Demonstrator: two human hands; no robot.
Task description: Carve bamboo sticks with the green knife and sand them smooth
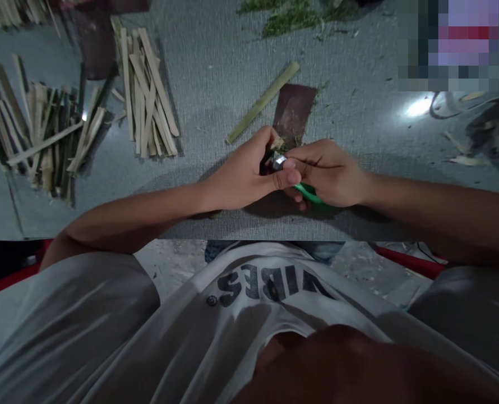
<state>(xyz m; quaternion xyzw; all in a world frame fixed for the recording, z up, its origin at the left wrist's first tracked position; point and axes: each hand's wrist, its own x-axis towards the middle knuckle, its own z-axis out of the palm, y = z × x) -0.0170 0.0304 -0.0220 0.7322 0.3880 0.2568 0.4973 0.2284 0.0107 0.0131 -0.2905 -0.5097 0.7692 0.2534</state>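
Note:
In the middle of the head view my two hands meet just above the table's near edge. My right hand point(336, 174) is closed round a green-handled tool point(310, 193) with a shiny metal part, its exact kind hidden by the fingers. My left hand point(249, 171) is closed too, its thumb lying against the tool beside the metal part. A small pale end shows by its index finger; I cannot make out what it belongs to. Just beyond the hands lie a dark brown sandpaper-like piece point(294, 112) with green shavings on it and a greenish bamboo strip point(262, 104).
Pale strips point(148, 95) are piled at left of centre, with a larger heap of bamboo strips point(50, 129) farther left. Green shavings point(294, 17) lie at the back. A dark cord-like object point(495, 126) is at right. The grey table point(203, 50) ends before my body.

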